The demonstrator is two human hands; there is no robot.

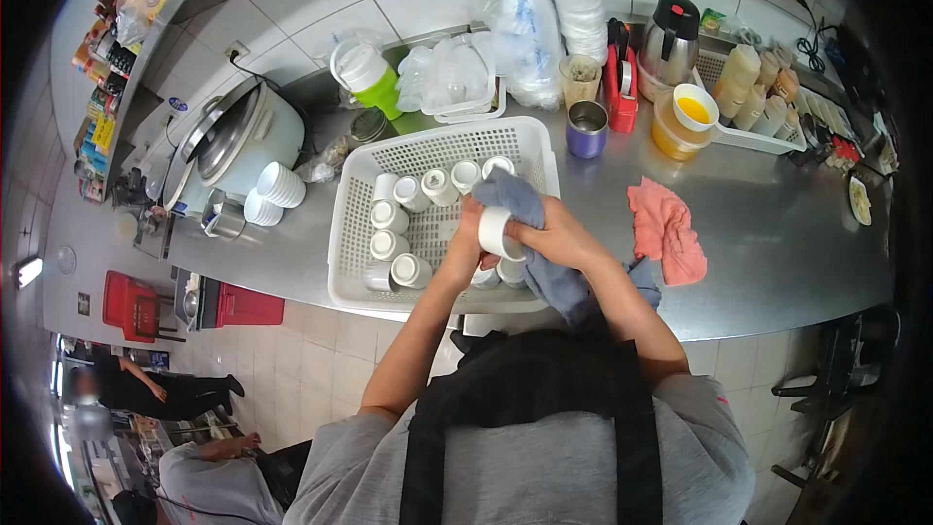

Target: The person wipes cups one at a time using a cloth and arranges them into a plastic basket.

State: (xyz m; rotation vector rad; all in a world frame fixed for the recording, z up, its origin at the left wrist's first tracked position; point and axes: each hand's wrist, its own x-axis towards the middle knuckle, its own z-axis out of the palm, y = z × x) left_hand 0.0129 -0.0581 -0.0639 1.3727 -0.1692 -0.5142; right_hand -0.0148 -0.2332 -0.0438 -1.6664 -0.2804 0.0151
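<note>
Over a white perforated basket (342, 233), my left hand (466, 245) is closed on a white cup (499, 233). My right hand (556, 233) grips a blue-grey cloth (561, 290) and presses it to the same cup, with part of the cloth draped over the cup's far side and the rest hanging toward me. Several white cups, such as one cup (412, 270), stand in the basket along its left and far sides. A few more show partly beneath my hands.
Stacked white cups (281, 185) and a rice cooker (238, 136) are at left. A purple tumbler (586, 130), a yellow-filled bowl (695, 108) and a thermos (671, 39) stand behind. A pink cloth (667, 231) lies right. Two people (146, 384) (219, 481) are at lower left.
</note>
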